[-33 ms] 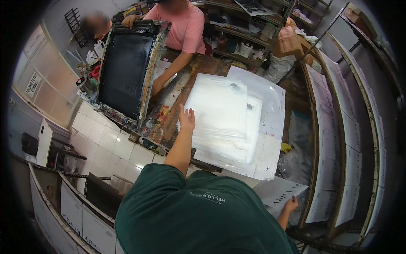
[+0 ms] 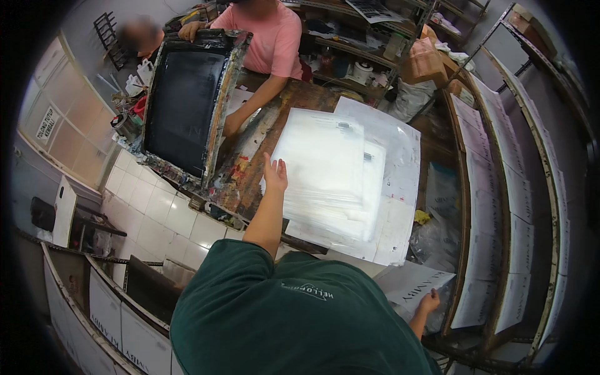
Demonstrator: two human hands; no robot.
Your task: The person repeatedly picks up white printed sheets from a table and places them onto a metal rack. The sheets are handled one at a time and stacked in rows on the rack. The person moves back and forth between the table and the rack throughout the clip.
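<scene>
My left hand (image 2: 275,172) is open, its fingers stretched out, at the left edge of a stack of thin white sheets (image 2: 319,156) that look like plastic. Whether it touches the stack I cannot tell. Low on the right, my right hand (image 2: 429,303) grips the edge of a white printed sheet (image 2: 406,284) with dark lettering. Larger pale sheets (image 2: 400,150) lie under the stack on a paint-stained wooden table (image 2: 250,203). Across the table, a co-worker in a pink shirt (image 2: 281,44) holds up a tilted screen-printing frame (image 2: 184,112) by its top edge; their other hand (image 2: 234,124) is down on the table.
Curved by the lens, drying racks (image 2: 465,250) with printed white sheets stand close on my right. Another rack (image 2: 103,290) is at the lower left. A second person (image 2: 140,34) is at the far left. Shelves (image 2: 356,53) and a brown package (image 2: 425,62) are at the back.
</scene>
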